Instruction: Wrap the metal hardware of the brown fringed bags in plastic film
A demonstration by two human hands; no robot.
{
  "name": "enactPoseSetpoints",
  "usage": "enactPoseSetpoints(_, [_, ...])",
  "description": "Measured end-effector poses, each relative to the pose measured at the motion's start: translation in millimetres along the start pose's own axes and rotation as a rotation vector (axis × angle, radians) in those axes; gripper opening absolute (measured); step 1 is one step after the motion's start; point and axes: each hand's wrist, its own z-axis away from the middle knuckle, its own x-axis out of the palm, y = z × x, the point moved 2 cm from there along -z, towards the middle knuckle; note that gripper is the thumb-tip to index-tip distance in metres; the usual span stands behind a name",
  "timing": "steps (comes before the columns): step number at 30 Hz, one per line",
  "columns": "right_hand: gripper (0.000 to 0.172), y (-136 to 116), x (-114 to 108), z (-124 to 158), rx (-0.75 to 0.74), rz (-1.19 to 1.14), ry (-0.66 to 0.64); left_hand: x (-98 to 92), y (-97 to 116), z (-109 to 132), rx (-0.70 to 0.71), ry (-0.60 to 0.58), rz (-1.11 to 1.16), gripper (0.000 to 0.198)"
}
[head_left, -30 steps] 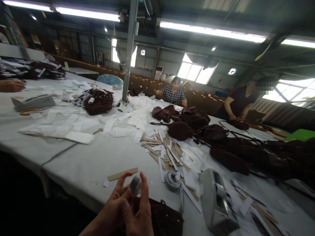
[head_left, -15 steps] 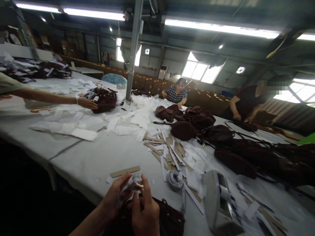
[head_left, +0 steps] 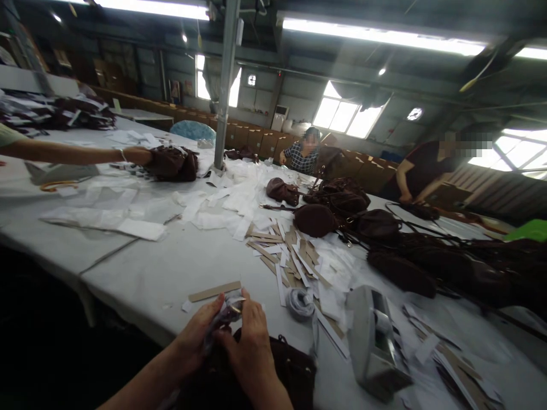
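A dark brown bag (head_left: 294, 364) lies on the table edge right below my hands, partly hidden by them. Above it, a shiny gold-coloured metal ring (head_left: 236, 307) shows among clear plastic and pale wrapping. My left hand (head_left: 200, 327) grips this wrapped piece from the left, fingers curled around it. My right hand (head_left: 252, 336) closes on its right side, with fingertips over the ring and thumb underneath. Whether the ring is attached to the bag cannot be made out. Just beyond my fingers lies a flat brown cardboard strip (head_left: 215, 291).
Right of my hands are a roll of grey ribbon (head_left: 299, 303), a grey tape dispenser (head_left: 363, 336) and scattered cardboard strips (head_left: 294, 256). Brown bags (head_left: 316, 220) cover the right side. A co-worker's arm (head_left: 72, 152) reaches from the left; two people stand across the table.
My right hand has turned inward over the ring, its fingers now closer together. At the far left, the co-worker's hand has moved behind the brown bag there.
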Motion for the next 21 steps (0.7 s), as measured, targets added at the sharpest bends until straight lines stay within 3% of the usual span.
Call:
enactPoseSetpoints(5, [0.036, -3, 1, -2, -0.059, 0.098, 0.023, -1.4, -4, 8, 0.189, 0.056, -0.247, 0.042])
enactPoseSetpoints(8, [0.019, -6, 2, 4, -0.097, 0.184, 0.012, -4.4, -9, 10, 0.23, 0.086, -0.383, 0.045])
enactPoseSetpoints(12, [0.019, -4, -3, 11, -0.079, 0.191, -0.01, -4.7, -11, 10, 0.229, -0.003, -0.496, 0.047])
enactPoseSetpoints(15, [0.035, 11, -28, 13, -0.034, 0.073, -0.036, -0.1, -1, 13, 0.275, -0.115, -0.642, 0.043])
enactPoseSetpoints(17, [0.04, 32, -55, 17, 0.129, -0.011, 0.028, 1.8, 8, 15, 0.267, -0.13, -0.704, 0.04])
enactPoseSetpoints(21, [0.039, 75, -104, 43, 0.45, 0.017, 0.165, -10.5, 25, 3, 0.204, 0.049, -0.629, 0.046])
